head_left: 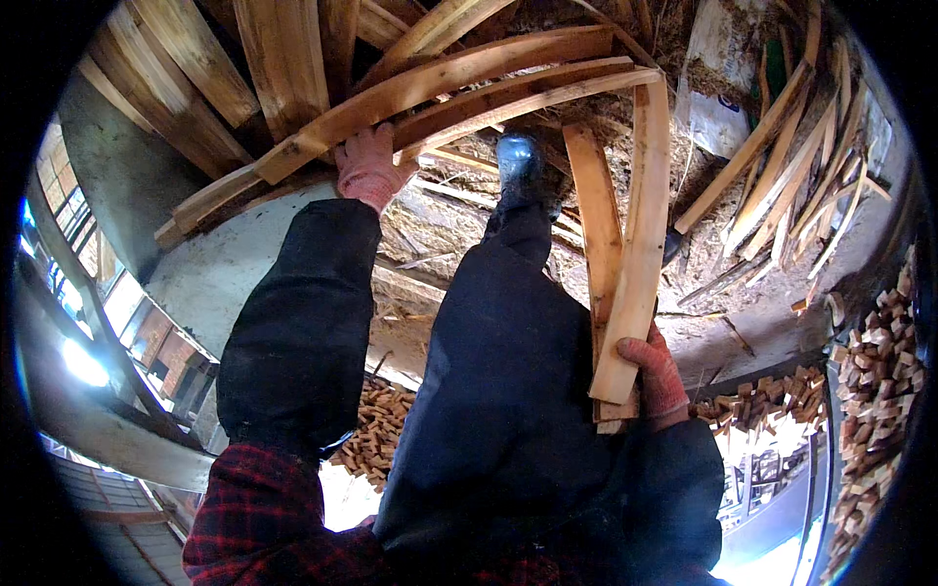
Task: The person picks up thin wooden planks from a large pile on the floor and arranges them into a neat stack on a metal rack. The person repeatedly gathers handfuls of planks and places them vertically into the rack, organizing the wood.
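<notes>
My left hand [369, 164], in a reddish knit glove, grips the edge of a long pale wooden slat [430, 86] lying in a heap of similar slats. My right hand [657, 376], also gloved, is closed around the lower ends of two or three upright slats [625, 264] held together beside my leg. My dark trouser leg and rubber boot [520, 171] step forward between the two hands onto the sawdust-strewn ground.
A large pile of curved slats [244, 68] fills the top left. More thin slats [791, 186] lie fanned at the right. Small stacked wood blocks [879, 371] line the right edge and a heap [376, 430] lies below. A white sack [718, 78] sits at the top.
</notes>
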`<state>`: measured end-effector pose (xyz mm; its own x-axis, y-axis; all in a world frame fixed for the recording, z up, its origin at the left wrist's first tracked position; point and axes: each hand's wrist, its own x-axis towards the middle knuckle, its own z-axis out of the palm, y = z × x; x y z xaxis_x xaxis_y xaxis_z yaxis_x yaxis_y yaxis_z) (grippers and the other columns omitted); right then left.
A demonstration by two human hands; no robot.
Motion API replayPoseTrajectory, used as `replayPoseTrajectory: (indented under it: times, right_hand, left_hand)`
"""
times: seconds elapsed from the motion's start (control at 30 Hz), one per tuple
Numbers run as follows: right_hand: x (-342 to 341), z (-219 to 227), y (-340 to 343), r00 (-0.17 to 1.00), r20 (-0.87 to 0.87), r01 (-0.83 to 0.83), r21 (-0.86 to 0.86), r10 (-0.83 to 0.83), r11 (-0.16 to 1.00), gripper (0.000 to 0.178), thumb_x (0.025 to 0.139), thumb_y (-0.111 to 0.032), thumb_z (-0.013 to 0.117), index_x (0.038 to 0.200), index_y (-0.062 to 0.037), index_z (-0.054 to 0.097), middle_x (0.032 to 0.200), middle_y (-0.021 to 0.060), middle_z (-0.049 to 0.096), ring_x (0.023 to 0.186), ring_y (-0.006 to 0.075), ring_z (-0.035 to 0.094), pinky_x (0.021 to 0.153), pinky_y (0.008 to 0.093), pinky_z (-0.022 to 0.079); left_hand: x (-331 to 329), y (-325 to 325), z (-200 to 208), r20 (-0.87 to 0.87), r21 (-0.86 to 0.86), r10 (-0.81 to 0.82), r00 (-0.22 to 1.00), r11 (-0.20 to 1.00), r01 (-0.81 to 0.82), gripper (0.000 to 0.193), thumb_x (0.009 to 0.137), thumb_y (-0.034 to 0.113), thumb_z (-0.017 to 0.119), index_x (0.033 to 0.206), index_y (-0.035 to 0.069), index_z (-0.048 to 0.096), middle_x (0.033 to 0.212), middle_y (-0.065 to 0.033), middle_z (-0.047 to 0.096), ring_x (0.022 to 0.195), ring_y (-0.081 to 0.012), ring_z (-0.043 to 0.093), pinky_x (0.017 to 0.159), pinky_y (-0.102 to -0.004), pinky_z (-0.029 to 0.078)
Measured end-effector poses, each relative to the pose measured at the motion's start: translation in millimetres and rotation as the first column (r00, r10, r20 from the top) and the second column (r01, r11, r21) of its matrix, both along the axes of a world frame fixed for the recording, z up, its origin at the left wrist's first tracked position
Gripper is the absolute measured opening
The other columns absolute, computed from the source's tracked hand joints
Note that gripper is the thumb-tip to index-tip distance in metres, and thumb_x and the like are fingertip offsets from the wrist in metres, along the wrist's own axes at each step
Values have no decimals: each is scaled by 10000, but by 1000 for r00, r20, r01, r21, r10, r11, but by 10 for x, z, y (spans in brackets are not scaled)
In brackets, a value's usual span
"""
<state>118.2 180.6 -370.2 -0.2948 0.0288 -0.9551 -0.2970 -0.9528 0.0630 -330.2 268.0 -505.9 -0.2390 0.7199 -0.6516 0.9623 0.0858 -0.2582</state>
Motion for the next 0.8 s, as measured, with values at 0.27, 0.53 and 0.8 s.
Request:
replayPoseTrajectory:
  times: [0.27,0.53,0.8]
  right_hand:
    - [-49,-15,-29,999,1,40,46,-41,998,777,712,-196,726,1389,-43,378,1156,107,575,1005,229,592,894,348,495]
    - [4,-32,16,999,24,-50,136,47,989,848,674,-286,726,1402,-45,366,1136,109,564,987,230,587,852,353,509]
    - [223,-84,54,995,3,-94,226,96,970,733,756,-159,673,1410,-23,370,1161,100,588,996,196,596,880,319,491]
  left_hand:
    - [244,390,297,150,-283,146,978,954,-100,618,739,457,743,1201,84,571,1242,-191,557,1149,-384,538,937,-477,457]
    - [295,376,195,284,-327,109,953,945,-11,568,745,449,744,1097,20,620,1044,-191,661,934,-333,641,842,-400,499]
    - [1655,-273,1422,320,-826,943,-95,229,-515,592,778,349,760,1175,-42,560,920,-91,660,817,-176,654,751,-307,542]
